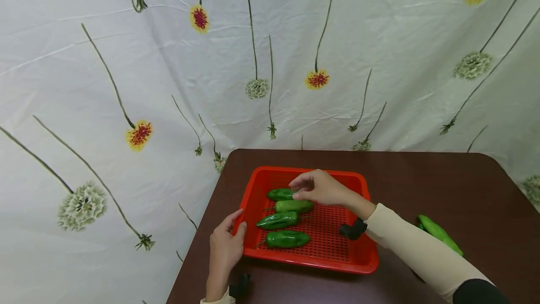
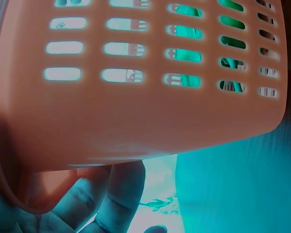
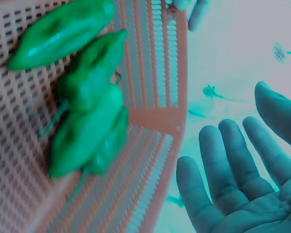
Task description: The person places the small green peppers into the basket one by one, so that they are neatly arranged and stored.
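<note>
A red plastic basket [image 1: 329, 259] with slotted walls stands on the table. Several green peppers [image 1: 287, 239] lie in a column along its left half. My left hand [image 1: 227, 243] grips the basket's left rim; in the left wrist view its fingers [image 2: 123, 194] curl around the rim. Over the far end of the basket hovers my right hand [image 1: 322, 187], overlapping the farthest pepper [image 1: 279, 194] in the head view. From the right wrist its fingers [image 3: 218, 155] look spread and loosely bent, beside the basket wall, with nothing in them.
Another green pepper [image 1: 438, 232] lies on the dark brown table [image 1: 409, 177] to the right, partly hidden behind my right sleeve [image 1: 417, 247]. A white cloth [image 1: 270, 60] printed with flowers hangs behind the table.
</note>
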Available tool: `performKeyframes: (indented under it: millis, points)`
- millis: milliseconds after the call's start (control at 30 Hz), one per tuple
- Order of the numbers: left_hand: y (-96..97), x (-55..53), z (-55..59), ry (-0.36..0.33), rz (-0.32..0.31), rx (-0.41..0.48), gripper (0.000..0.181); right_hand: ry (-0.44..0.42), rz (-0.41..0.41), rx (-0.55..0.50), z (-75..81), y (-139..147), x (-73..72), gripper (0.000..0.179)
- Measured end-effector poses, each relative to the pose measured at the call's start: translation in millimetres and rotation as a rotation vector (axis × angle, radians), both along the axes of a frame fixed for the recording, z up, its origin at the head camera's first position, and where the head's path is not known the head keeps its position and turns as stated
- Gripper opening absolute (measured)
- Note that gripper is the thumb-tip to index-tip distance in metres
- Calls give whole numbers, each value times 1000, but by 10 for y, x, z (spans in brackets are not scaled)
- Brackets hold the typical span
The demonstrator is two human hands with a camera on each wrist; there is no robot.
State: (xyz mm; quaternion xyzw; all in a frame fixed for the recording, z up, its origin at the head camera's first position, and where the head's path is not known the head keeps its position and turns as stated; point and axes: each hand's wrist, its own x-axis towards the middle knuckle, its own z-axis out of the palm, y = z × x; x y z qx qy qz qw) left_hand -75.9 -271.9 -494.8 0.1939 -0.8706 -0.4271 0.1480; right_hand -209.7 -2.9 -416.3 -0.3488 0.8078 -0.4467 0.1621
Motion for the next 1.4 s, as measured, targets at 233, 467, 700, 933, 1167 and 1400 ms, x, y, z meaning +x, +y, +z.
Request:
performKeyframes:
  millis: [233,467,700,933,1167,1400]
  points:
    - [10,-3,-7,-6,0,-13,32,140,-185,-98,123,313,-30,35]
    - [30,-13,-13,-24,4,-18,33,175,-289,-138,325,658,-28,41]
    - [43,-20,-20,-27,-1,-27,33,167,-363,-135,477,959,40,42]
    - [36,-1,-34,-29,14,-22,33,252,-524,-116,514,1212,111,35]
    - [28,-8,-21,-21,3,-28,33,321,-677,-147,539,1457,132,35]
    - [27,-29,-6,-5,5,-32,33,290,-772,-139,555,1739,179,42]
